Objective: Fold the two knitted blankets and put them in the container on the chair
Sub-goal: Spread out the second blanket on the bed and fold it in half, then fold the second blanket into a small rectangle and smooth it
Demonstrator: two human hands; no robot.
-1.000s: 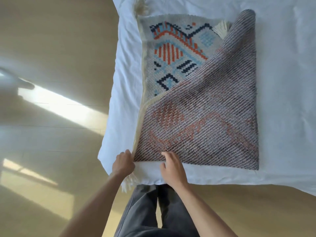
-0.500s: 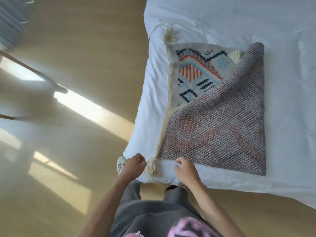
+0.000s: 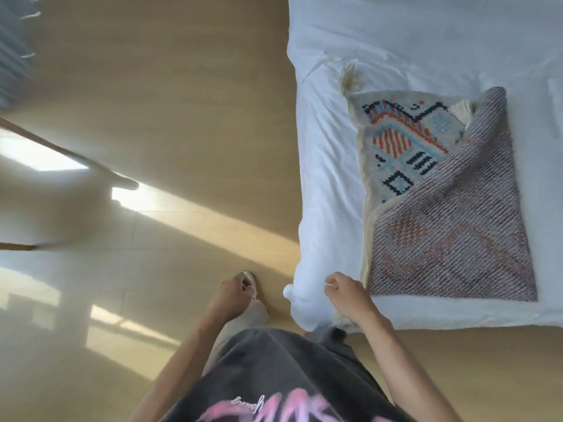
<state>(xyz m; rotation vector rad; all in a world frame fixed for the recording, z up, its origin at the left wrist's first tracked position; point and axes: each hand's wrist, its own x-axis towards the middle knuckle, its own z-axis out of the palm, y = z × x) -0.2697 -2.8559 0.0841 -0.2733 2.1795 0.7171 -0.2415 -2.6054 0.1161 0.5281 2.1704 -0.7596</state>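
A knitted blanket lies folded on the white bed, its striped grey-brown underside turned over the patterned orange, blue and navy face. Cream tassels show at its corners. My right hand hovers at the bed's near corner just left of the blanket's near edge, fingers curled, holding nothing. My left hand hangs over the floor left of the bed, fingers loosely curled and empty. No second blanket, chair or container is in view.
Wooden floor with bright sun patches fills the left side. A thin wooden leg or pole slants across the far left. Grey fabric shows at the top left corner. My shoe stands by the bed corner.
Both hands have let go of the blanket's near edge and drawn back. The view has swung left, so the bed now sits at the right and more floor shows.
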